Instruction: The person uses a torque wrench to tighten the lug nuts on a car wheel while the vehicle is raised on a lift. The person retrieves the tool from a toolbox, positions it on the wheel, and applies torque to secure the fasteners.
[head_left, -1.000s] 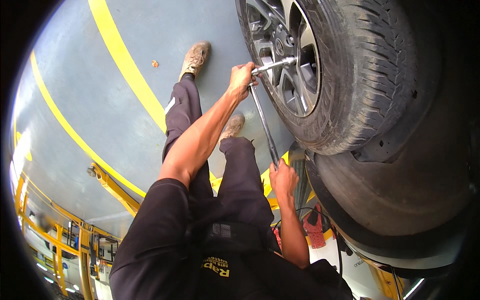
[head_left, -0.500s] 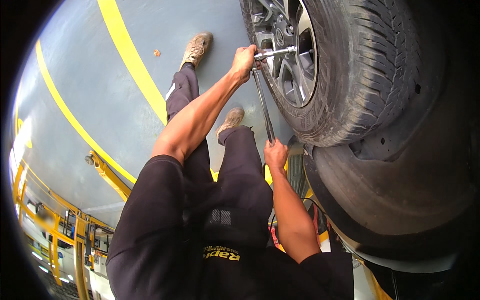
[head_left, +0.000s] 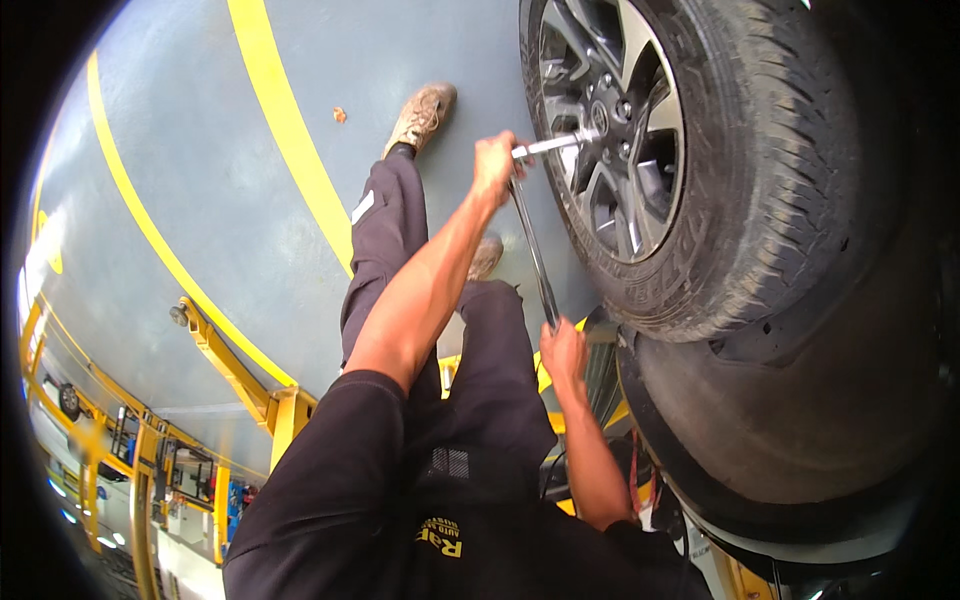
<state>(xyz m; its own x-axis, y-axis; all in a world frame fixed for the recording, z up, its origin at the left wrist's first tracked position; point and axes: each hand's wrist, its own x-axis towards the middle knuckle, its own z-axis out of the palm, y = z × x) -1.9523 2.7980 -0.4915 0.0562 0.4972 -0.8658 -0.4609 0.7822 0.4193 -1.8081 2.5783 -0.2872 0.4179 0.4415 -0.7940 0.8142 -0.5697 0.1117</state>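
Note:
A long-handled socket wrench point(head_left: 532, 240) with a shiny extension point(head_left: 550, 146) is held between my two hands. My left hand point(head_left: 492, 170) is closed round the wrench head, where handle and extension meet. Lower down, my right hand point(head_left: 565, 352) grips the end of the handle. The extension points at the hub of a car wheel point(head_left: 600, 205) with grey and silver spokes. Its tip lies by the centre cap, among the lug nuts point(head_left: 624, 108); whether it sits on a nut I cannot tell. A black tyre point(head_left: 740, 180) surrounds the rim.
The dark wheel arch liner point(head_left: 800, 410) is at the right, beside the tyre. My shoe point(head_left: 422, 115) stands on the grey floor point(head_left: 190, 190) with yellow lines. A yellow lift arm point(head_left: 225, 350) reaches in at the left. Yellow frames and shelving point(head_left: 150, 460) stand lower left.
The extension's tip has shifted from a nut below and right of the centre cap to the cap's left side. Both hands keep their hold. The whole view has shifted, placing the wheel lower and further right.

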